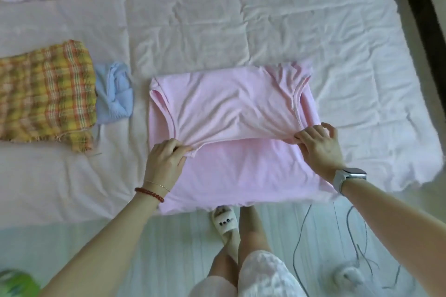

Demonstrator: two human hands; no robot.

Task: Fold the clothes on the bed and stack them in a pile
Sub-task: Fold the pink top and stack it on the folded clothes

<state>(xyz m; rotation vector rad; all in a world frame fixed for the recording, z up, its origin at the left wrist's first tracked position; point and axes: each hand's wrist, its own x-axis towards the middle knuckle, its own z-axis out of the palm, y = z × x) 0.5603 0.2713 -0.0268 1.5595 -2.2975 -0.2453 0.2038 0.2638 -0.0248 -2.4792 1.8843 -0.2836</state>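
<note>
Both hands' grip [166, 159] [318, 144] on pink shirt [224, 108], no legible writing.

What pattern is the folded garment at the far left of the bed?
The folded garment is plaid in yellow, orange and green, seen clearly in the head view.

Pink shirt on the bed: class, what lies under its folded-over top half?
Under the folded-over half of the pink shirt, which the left hand and right hand pinch, lies the shirt's own lower part. Anything beneath, apart from the bed sheet, is covered.
</note>
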